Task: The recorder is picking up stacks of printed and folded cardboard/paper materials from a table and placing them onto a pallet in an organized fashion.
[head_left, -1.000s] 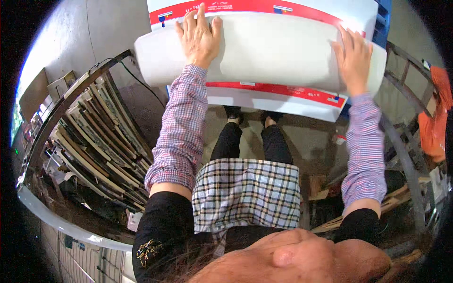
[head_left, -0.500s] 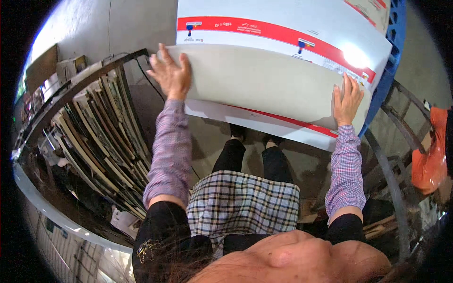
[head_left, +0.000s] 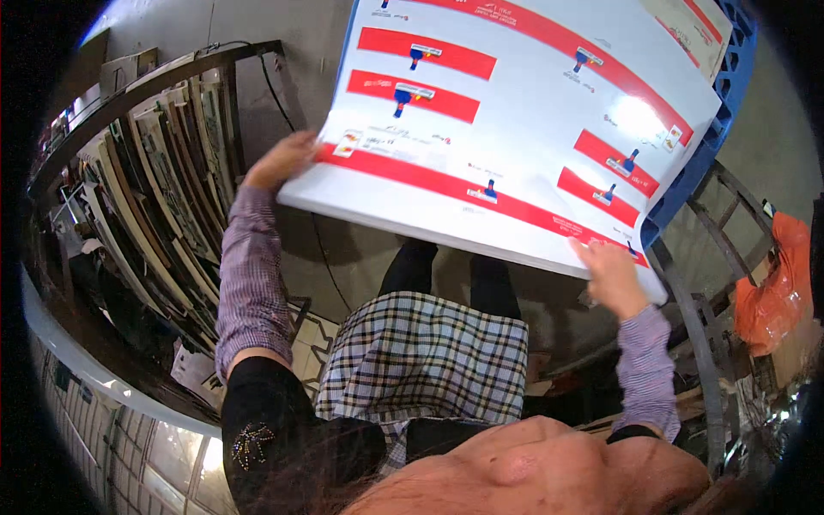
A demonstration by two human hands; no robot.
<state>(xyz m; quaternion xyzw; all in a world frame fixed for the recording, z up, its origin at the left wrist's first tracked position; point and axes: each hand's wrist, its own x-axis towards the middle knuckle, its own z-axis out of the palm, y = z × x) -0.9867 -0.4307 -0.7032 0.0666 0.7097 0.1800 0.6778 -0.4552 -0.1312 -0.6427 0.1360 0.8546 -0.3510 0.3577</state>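
Observation:
A stack of large white printed sheets (head_left: 532, 112), with red bands and small blue scraper pictures, lies in front of me, its near edge toward my legs. My left hand (head_left: 287, 160) is closed on the near left corner of the stack's top sheets, slightly blurred. At the near right part, my right hand (head_left: 614, 273) grips the edge, with a finger lying over the red band and the thumb lower down at the rim. How many sheets the hands hold cannot be made out.
The stack rests on a blue plastic pallet (head_left: 687, 180). To the left, a dark metal rack (head_left: 232, 58) holds several upright boards (head_left: 154, 172). A black cable (head_left: 322, 249) hangs beside it. An orange plastic bag (head_left: 777, 283) is at the right, near a curved metal frame (head_left: 699, 335).
The curled-over sheet with its plain beige back has gone flat, printed side up. My left hand moved down and left to the corner; my right hand moved down to the near edge.

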